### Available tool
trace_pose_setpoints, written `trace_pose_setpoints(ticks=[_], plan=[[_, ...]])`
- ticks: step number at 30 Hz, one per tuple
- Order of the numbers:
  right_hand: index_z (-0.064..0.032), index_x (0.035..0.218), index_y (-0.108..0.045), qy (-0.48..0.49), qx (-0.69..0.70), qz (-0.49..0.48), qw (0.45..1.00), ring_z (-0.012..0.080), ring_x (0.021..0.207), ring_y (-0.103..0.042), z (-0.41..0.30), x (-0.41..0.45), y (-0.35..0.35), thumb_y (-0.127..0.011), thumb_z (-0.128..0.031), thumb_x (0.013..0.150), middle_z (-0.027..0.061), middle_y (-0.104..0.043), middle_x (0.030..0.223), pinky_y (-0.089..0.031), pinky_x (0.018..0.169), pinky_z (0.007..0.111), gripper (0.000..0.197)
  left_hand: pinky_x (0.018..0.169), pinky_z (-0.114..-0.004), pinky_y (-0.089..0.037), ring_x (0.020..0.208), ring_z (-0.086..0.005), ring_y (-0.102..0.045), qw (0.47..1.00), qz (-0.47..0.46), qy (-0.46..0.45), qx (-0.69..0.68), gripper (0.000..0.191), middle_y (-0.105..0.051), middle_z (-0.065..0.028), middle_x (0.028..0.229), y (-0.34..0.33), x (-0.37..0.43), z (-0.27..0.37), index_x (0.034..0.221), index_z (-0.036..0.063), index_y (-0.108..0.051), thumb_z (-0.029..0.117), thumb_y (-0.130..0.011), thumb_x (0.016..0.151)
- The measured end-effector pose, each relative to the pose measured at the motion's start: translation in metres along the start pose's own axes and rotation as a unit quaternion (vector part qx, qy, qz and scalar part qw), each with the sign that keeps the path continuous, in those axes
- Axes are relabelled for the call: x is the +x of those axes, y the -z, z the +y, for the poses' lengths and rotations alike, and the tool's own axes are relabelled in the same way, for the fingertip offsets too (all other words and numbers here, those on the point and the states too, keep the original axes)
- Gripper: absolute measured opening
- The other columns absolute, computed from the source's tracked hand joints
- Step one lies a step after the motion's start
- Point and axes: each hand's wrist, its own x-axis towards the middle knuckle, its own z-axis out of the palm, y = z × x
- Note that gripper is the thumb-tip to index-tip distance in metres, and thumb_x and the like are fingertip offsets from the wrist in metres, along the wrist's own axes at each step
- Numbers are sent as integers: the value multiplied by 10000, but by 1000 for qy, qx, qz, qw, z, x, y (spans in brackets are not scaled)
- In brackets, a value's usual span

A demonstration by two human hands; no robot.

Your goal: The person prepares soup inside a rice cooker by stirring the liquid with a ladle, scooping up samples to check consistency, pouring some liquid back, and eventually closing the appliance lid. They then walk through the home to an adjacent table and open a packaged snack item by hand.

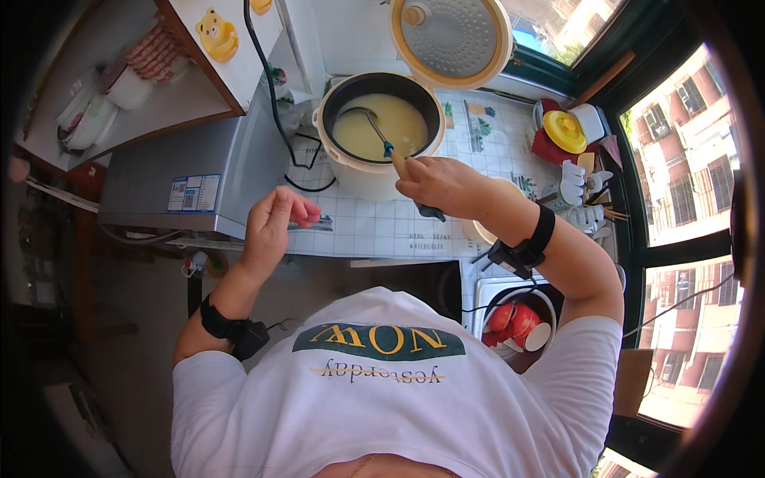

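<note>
A rice cooker (382,134) with a dark inner pot stands on the counter, its lid (451,39) raised behind it. Pale yellow liquid (397,122) lies in the pot. My right hand (439,184) grips the handle of a metal ladle (373,122), whose bowl end dips into the liquid near the pot's left side. My left hand (275,221) is over the counter's front edge, left of the cooker, fingers curled and holding nothing that I can see. A pale round container (478,232) is partly hidden under my right forearm.
At the left, a metal-sided appliance (179,161) stands below a shelf with bowls (128,86). A black cable (269,77) hangs beside the cooker. Along the window are a yellow lid (565,131) and utensil holders (571,191). Red bowls (520,322) lie in the sink at right.
</note>
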Motion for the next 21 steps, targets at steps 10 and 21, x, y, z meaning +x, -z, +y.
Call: trace_pose_setpoints(ticks=[10, 21], plan=[[12, 876, -571, 9, -131, -107, 986, 260, 848, -607, 3, 2, 12, -625, -26, 719, 217, -512, 1023, -517, 726, 315, 170, 661, -255, -472, 728, -158, -598, 984, 135, 80, -84, 452, -617, -110, 819, 33, -50, -33, 815, 42, -509, 386, -265, 980], [-54, 991, -590, -174, 103, -145, 968, 281, 772, -601, -34, 25, 78, -635, -42, 738, 126, -592, 824, -484, 688, 374, 257, 645, -243, -482, 718, -138, -599, 985, 100, 90, -107, 419, -623, -87, 799, 42, -51, -49, 831, 45, -527, 344, -277, 986]])
